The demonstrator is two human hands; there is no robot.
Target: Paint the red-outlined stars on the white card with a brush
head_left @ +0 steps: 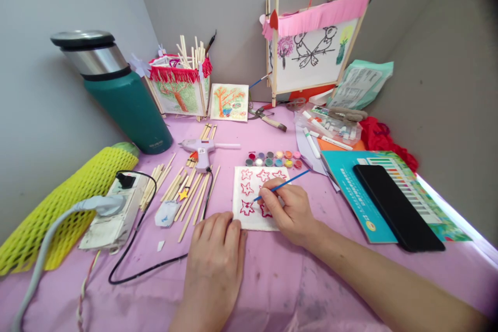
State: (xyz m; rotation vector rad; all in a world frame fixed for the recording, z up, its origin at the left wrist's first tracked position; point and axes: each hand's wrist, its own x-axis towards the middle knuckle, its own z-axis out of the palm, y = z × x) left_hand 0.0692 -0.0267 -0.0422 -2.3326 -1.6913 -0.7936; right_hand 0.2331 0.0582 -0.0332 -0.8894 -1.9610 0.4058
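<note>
Gripping a blue paintbrush (287, 182), the right hand (286, 207) is possibly risking smears, should its heel drag over undried areas, while the left hand (216, 246) is lying palm-down, ungripping, at the near-left corner of a square white panel (254, 182) sitting toward the tablecloth's (272, 280) near edge, bearing uneven red star outlines (247, 208).

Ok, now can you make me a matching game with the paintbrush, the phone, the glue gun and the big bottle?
Things:
1. Paintbrush
2. Phone
3. Glue gun
4. Bottle

Clues:
A. Lying on a book
B. Standing beside the yellow netting
C. Held in the right hand
D. Pale purple, with a black cord

Right pairs: 1-C, 2-A, 3-D, 4-B
</note>
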